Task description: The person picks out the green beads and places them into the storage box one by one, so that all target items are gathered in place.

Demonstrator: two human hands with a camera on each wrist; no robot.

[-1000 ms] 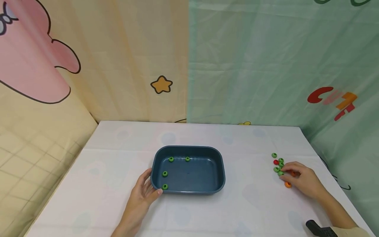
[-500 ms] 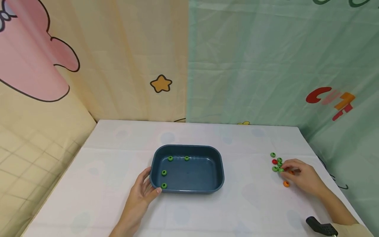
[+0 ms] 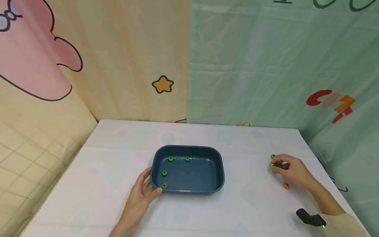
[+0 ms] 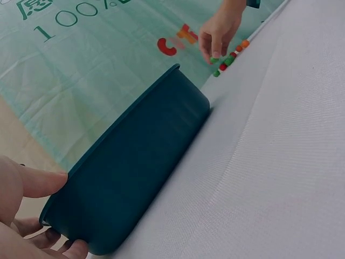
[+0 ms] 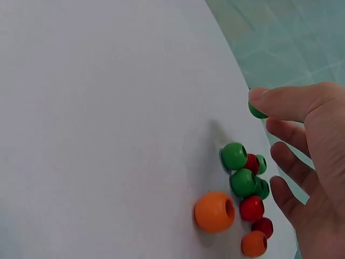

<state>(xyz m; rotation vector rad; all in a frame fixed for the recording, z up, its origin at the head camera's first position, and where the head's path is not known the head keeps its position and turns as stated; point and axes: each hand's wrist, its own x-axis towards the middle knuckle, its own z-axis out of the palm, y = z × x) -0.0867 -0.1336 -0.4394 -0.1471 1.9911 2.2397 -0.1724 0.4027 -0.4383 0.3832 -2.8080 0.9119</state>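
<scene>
My left hand [image 3: 134, 200] grips the near left corner of a dark blue plastic tray [image 3: 204, 192], thumb at the rim and fingers along the outer wall. Inside the tray, several green beads lie toward its left and back. At the right of the table, thumb and forefinger of my right hand [image 3: 293, 169] pinch a green bead [image 5: 257, 110] held above the surface. Below it, the right wrist view has a cluster of green beads [image 5: 234, 156], red beads [image 5: 252, 208] and an orange bead [image 5: 214, 212]. In the head view my right hand hides most of this cluster.
A white cloth covers the table [image 3: 237, 210]. Patterned curtains [image 3: 251, 65] hang behind it and at the right side. A black device [image 3: 311, 218] is worn at the right wrist, by a light sleeve [image 3: 340, 225].
My right hand has moved slightly left and back, lifting a green bead from the cluster. The left hand and the tray stay in place.
</scene>
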